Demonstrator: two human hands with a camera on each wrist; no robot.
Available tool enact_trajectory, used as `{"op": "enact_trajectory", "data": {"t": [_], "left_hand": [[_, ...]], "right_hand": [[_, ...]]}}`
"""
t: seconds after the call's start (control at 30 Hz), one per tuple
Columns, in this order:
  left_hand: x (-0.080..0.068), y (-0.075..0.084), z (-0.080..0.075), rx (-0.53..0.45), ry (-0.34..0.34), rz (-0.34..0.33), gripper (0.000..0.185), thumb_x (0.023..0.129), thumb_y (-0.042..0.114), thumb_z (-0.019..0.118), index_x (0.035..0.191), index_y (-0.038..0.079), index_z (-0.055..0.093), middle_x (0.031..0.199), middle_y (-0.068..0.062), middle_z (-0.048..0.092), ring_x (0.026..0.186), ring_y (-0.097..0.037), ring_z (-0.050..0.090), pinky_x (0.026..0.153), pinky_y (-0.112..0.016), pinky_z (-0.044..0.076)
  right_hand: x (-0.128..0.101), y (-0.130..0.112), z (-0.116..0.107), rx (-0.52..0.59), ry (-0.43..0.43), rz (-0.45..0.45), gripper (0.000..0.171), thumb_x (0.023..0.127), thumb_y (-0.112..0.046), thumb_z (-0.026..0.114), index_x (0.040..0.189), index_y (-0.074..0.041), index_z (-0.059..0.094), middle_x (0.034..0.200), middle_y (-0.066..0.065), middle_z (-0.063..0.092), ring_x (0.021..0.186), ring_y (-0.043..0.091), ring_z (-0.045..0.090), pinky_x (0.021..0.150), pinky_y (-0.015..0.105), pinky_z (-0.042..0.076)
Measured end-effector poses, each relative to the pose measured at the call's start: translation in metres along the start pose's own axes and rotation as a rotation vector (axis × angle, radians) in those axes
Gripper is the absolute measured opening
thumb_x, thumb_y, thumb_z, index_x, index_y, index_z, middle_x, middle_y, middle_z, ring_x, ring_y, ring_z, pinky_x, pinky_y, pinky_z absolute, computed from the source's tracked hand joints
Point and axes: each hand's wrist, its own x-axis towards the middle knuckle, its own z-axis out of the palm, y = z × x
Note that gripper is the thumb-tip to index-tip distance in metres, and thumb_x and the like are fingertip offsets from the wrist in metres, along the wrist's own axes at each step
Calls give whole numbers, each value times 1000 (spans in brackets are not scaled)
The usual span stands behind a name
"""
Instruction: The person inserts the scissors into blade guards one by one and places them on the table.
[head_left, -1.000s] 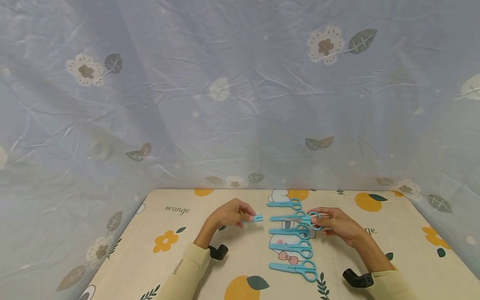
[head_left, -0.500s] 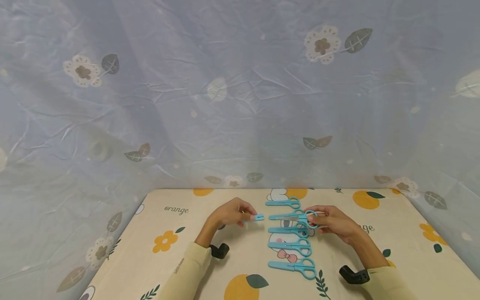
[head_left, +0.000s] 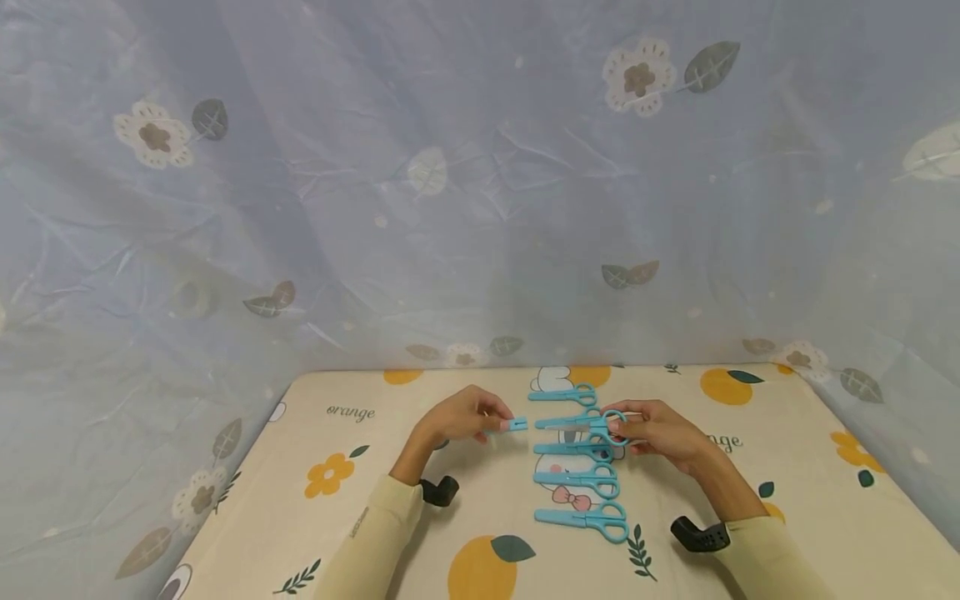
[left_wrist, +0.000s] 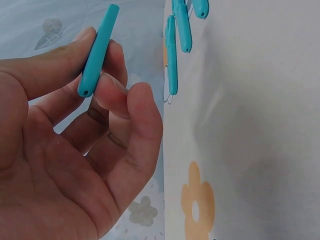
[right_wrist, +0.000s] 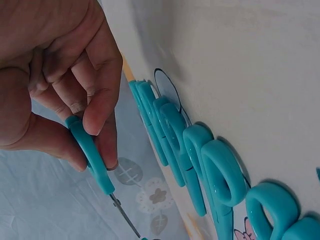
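Little change over last second: both hands stay raised over bench middle, near far edge. Left hand pinches cap, fingers curled. Right hand grips scissors, blade probably bare. Cap and blade tip just apart. Four capped pairs lie in row.

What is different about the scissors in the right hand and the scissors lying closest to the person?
The held scissors are lifted off the table by the right hand, with a bare metal blade showing; the nearest scissors lie flat on the table, untouched, with the blade under a blue cover. The cover in the left hand seems to belong to the held pair. Both pairs are the same blue, look the same size, and point left.
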Motion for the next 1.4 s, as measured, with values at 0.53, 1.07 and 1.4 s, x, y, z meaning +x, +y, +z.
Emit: {"op": "enact_trajectory", "data": {"t": [0.53, 1.07, 1.4], "left_hand": [[5, 0, 3, -6, -22, 27, 16, 102, 13, 73, 112, 3, 80, 102, -6, 78, 96, -39, 71, 70, -33, 63], [7, 6, 5, -53, -32, 25, 16, 102, 11, 73, 112, 1, 79, 101, -7, 78, 97, -46, 69, 68, -33, 63], [9, 6, 10, -59, -54, 21, 15, 102, 10, 73, 112, 0, 79, 100, -6, 77, 99, -46, 68, 66, -28, 61]], "right_hand": [[-1, -5, 6, 28, -25, -7, 59, 106, -20, 69, 152, 11, 48, 102, -3, 77, 95, 10, 69, 75, 28, 60], [1, -7, 7, 38, -18, -1, 58, 107, -20, 69, 152, 10, 49, 100, -4, 75, 92, 9, 68, 75, 26, 59], [0, -5, 8, 44, -21, -10, 62, 107, -21, 69, 153, 12, 46, 100, -5, 76, 93, 9, 69, 76, 27, 59]]}}
